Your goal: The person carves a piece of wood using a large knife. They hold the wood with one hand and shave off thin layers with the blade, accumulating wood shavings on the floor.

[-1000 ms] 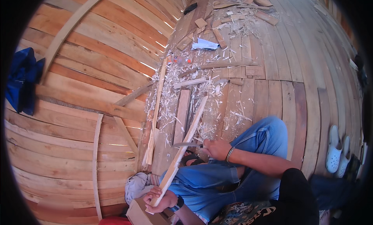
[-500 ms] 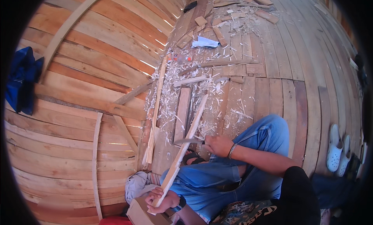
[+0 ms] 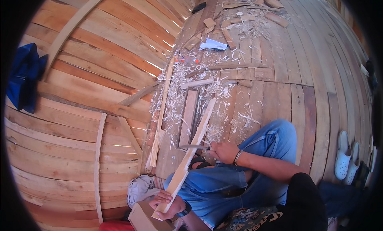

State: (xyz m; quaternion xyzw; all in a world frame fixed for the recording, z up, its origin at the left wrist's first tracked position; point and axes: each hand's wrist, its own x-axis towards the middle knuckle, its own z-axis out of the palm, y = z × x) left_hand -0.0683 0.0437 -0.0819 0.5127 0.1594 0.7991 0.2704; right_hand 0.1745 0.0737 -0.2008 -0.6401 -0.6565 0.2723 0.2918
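My left hand [image 3: 168, 206] grips the lower end of a long, pale wooden strip [image 3: 180, 178], fingers wrapped over its edge. The strip slants up and away across my bent leg, its far end over the shavings. In my right hand [image 3: 224, 152] is a knife [image 3: 194, 146], closed round its handle. The blade lies across the strip near its middle, pointing left. Along the strip's right edge the wood looks rough and freshly cut.
Shavings [image 3: 175, 99] litter the floorboards beyond the strip. A flat board [image 3: 188, 117] and a long lath [image 3: 162, 111] lie there. A cardboard box [image 3: 145, 219] stands by my left hand. Light clogs [image 3: 343, 157] sit at the right; a blue cloth [image 3: 26, 77] hangs on the plank wall.
The strip has turned slightly, showing more of its broad face, and its lower end has shifted a little to the right. The knife stays across it at nearly the same place.
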